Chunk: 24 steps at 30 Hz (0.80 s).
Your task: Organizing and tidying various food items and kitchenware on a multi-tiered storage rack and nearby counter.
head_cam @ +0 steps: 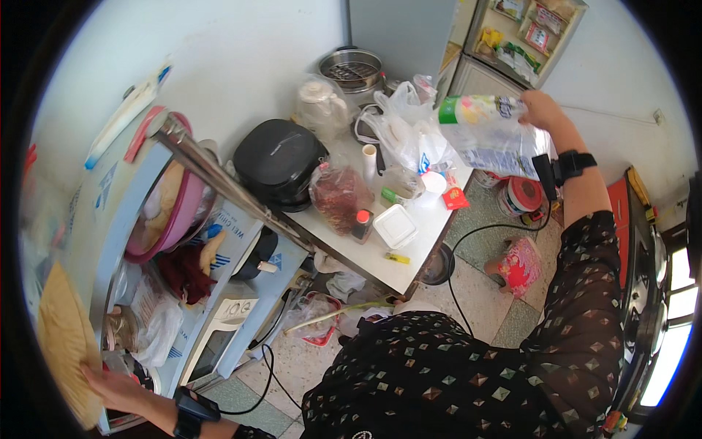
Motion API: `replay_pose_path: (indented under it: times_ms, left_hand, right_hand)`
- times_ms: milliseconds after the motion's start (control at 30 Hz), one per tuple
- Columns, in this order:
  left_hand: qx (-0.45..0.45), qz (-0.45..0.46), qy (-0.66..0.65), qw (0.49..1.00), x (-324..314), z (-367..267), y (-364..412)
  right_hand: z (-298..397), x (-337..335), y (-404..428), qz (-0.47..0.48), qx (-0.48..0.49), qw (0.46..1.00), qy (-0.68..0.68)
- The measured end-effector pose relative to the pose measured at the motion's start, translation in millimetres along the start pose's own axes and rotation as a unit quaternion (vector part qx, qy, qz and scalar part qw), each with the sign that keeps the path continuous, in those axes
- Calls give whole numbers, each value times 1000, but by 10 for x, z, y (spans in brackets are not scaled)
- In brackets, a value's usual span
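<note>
At the lower left, my left hand (112, 388) grips the edge of a tan, ribbed, fan-shaped sheet (68, 345) beside the shelf unit. My right hand (540, 110), at the upper right, pinches the end of a clear plastic package with a green and printed label (482, 110), which hangs past the table's far right corner. Near it on the white table (408, 277) lie white plastic bags (403, 126). A bag of dark red dried food (340, 197), a red-capped jar (362, 226), a white square lid (396, 226) and a yellow lighter (397, 258) lie closer.
A black air fryer (279, 159) and a steamer pot (351, 68) stand along the wall. The shelves hold a pink basin (170, 219) and bags. A floral stool (515, 266), paint buckets (520, 196) and a black cable (452, 258) are on the right. A fridge door (526, 38) stands open.
</note>
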<state>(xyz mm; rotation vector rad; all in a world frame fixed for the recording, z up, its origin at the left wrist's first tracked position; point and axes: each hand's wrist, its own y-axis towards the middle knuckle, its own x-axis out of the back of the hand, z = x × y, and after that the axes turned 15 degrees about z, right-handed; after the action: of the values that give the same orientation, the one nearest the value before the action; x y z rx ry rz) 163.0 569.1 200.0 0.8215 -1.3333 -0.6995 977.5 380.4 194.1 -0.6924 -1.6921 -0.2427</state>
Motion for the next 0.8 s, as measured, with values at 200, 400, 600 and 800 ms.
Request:
replay_pose_path:
  times_ms: [200,400,600,800]
  left_hand:
    - [24,81,45,995,233,-567,-490]
    - [256,103,-458,845,496,-1393,-737]
    - [255,157,-453,840,673,-1650,-975]
    - [250,174,-451,839,786,-1865,-1067]
  right_hand:
    - [-405,-689,-16,22,-105,992,71]
    - [-265,-749,501,-49,-140,976,160]
    - [258,-1299,1404,-234,-73,956,162]
    - [950,-2476,1942,-202,20,962,180]
